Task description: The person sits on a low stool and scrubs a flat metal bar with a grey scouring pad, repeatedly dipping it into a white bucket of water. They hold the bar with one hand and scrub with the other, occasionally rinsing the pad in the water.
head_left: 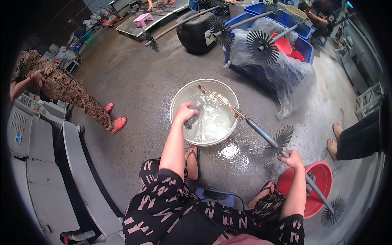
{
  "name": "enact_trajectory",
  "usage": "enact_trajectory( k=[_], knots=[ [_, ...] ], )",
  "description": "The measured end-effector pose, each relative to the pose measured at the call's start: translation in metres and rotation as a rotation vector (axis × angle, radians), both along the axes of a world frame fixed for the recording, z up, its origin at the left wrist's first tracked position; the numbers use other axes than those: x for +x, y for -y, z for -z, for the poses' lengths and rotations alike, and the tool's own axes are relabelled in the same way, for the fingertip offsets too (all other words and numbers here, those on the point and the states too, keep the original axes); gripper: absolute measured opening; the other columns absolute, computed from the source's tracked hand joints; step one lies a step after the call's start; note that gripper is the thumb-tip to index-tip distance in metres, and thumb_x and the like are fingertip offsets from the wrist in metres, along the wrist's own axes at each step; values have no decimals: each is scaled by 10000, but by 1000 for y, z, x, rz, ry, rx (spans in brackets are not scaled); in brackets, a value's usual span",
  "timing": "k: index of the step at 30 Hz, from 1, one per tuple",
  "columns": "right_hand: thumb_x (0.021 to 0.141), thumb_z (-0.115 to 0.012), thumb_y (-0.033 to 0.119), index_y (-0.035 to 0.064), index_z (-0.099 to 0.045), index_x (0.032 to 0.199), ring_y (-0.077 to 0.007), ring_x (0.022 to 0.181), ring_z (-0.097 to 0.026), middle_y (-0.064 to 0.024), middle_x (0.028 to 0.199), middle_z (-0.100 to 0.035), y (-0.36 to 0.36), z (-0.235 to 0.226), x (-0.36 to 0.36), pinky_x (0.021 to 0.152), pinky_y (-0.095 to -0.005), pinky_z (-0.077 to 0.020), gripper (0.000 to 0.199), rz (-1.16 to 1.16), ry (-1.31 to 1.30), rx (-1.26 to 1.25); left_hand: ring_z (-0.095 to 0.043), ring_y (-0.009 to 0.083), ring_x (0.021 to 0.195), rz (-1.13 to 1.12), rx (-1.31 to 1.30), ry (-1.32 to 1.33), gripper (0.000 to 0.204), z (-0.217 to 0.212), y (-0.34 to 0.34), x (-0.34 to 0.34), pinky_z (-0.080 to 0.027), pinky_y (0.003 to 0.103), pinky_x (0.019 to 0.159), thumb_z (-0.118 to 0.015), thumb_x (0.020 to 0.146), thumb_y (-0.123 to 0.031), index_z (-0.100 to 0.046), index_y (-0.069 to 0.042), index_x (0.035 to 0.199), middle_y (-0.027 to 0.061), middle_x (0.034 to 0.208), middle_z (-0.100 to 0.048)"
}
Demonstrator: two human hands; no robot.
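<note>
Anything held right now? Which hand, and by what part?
Left hand: a dark wad, by its upper part. Right hand: a grey pole, by its shaft, just beside a spiky disc.

Bright glare on wet floor (pixel 229 151), dark curved edges.

left arm (pixel 172 149) extended forward | left hand (pixel 186 112) curled downward | right arm (pixel 295 192) raised | right hand (pixel 291 158) gripping
</note>
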State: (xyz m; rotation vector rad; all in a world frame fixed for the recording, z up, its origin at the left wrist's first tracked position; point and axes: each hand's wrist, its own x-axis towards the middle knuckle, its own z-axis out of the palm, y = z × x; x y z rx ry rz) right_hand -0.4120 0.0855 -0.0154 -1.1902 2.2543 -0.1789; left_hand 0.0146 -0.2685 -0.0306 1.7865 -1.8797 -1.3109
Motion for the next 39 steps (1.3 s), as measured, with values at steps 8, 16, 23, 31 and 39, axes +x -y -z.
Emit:
enact_trajectory(
  k=[8,16,23,31,39],
  knots=[
    [616,-677,331,89,-721,733,-373,706,-643,-207,712,-646,7,-17,25,716,-448,-522,272,-38,-280,-74,-633,287,984,-198,-728,59,389,-66,16,-74,-501,400,841,-731,695,-319,-671,-151,1041,96,1071,-650],
    [597,-659,306,61,-709,705,-387,698,-636,-235,694,-632,11,-27,25,702,-448,-516,272,-9,-185,-34,-638,308,972,-62,-684,268,365,-86,16,-95,-491,445,858,-668,746,-337,-674,-158,1065,100,1091,-649],
    [577,-667,314,40,-702,695,-373,708,-645,-222,694,-640,7,-14,3,716,-445,-517,301,-5,-138,-29,-632,297,997,188,-696,82,384,-66,-79,-152,-491,416,876,-671,761,-395,-678,-143,1051,83,1093,-660],
    [580,-661,315,68,-717,738,-368,684,-639,-204,678,-637,11,-19,13,692,-432,-518,298,-9,-144,-107,-637,305,894,67,-830,100,298,-52,-58,-133,-506,446,750,-660,778,-331,-660,-156,1019,83,1023,-629],
    [661,-734,437,95,-704,829,-356,745,-652,-171,739,-667,1,-31,33,699,-435,-518,382,12,-293,-271,-640,304,866,-64,-856,96,257,-54,-38,-98,-510,428,725,-691,773,-325,-647,-175,977,72,938,-633]
  ],
)
